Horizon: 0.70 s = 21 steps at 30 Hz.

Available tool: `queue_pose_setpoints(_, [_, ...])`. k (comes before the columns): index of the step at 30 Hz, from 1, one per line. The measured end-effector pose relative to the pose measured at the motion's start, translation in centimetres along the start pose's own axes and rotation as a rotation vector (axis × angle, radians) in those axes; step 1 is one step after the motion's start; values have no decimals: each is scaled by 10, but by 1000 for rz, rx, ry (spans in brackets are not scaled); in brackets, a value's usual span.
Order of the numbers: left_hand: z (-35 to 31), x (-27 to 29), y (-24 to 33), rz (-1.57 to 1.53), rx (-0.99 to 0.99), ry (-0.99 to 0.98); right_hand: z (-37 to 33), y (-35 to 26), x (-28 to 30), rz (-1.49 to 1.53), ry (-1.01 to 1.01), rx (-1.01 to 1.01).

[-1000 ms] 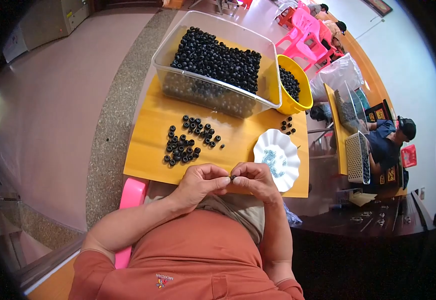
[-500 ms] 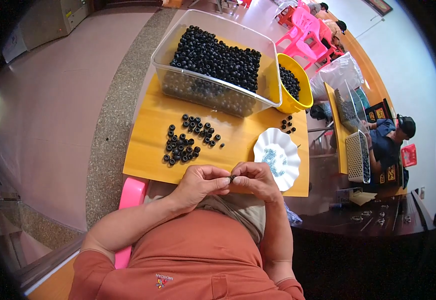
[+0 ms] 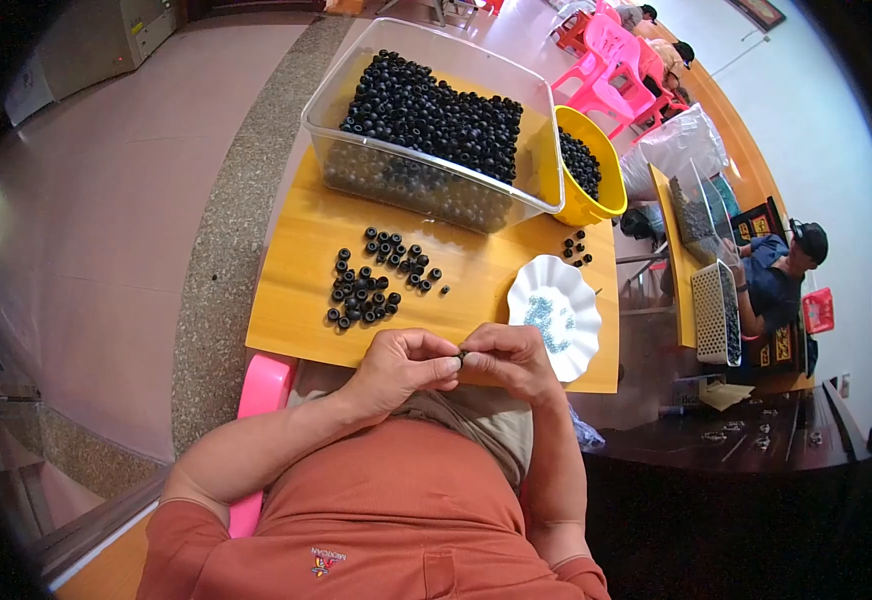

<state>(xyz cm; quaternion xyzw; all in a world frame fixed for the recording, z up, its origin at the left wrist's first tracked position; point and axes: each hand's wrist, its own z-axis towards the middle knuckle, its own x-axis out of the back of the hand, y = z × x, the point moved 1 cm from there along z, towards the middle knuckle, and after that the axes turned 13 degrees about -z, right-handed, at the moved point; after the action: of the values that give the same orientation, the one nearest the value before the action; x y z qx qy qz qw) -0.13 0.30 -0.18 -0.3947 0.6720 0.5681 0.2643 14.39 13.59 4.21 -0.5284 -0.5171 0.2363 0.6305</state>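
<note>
My left hand [image 3: 403, 365] and my right hand [image 3: 516, 362] meet at the table's near edge. Their thumbs and forefingers pinch one small black ring-shaped piece [image 3: 461, 356], mostly covered by the fingertips. Beyond my left hand lies a loose group of similar black pieces [image 3: 361, 295], several with round holes showing. Right of my right hand, a white scalloped dish [image 3: 584, 352] holds tiny clear-bluish bits, too small to name. A few more black pieces [image 3: 576, 246] lie behind the dish.
A large clear plastic bin [image 3: 396, 150] of black pieces stands at the table's back. Beside it is a yellow bucket [image 3: 586, 208] with more. To the right, a person in dark blue [image 3: 776, 290] sits by a white perforated basket [image 3: 713, 315]. Pink chairs [image 3: 606, 75] stand farther off.
My fingers have shifted very slightly around the small black piece. The person at the right has moved their head a little; the rest looks the same.
</note>
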Motion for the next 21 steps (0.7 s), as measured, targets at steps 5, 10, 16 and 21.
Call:
queue_pose_setpoints(5, [0, 1, -1, -3, 0, 18, -2, 1, 0, -129, 44, 34])
queue_pose_setpoints(10, [0, 2, -1, 21, -8, 4, -3, 0, 0, -107, 32, 30])
queue_pose_setpoints(16, [1, 1, -1, -9, -19, 26, 0, -6, -6, -380, 150, 263])
queue_pose_setpoints(21, [0, 2, -1, -43, -29, 48, -2, -9, -15, -382, 225, 245])
